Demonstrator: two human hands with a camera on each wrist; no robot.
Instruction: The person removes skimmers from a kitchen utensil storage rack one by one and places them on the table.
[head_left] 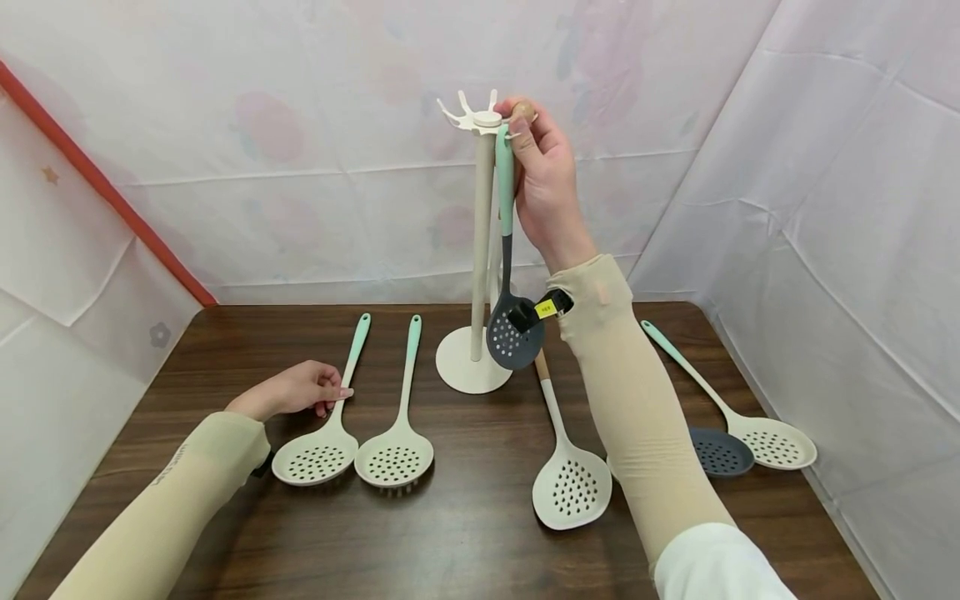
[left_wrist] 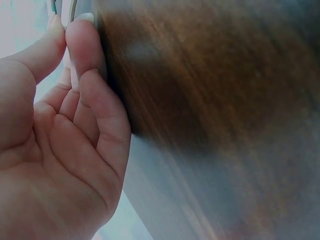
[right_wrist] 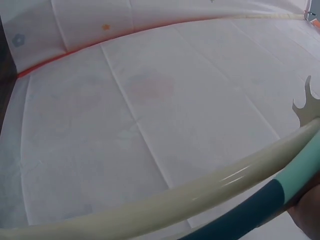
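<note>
Right hand (head_left: 546, 179) pinching dark skimmer (head_left: 510, 333) at rack (head_left: 480, 250), yellow tag (head_left: 546, 310) unreadable

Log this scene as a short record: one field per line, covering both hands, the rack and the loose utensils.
right hand: pinches the teal handle of a dark grey skimmer at the top of the rack
rack: cream hook stand, upright on the wooden table
left hand: fingers touch the handle of the leftmost cream skimmer
loose utensils: five skimmers lie flat on the table
</note>
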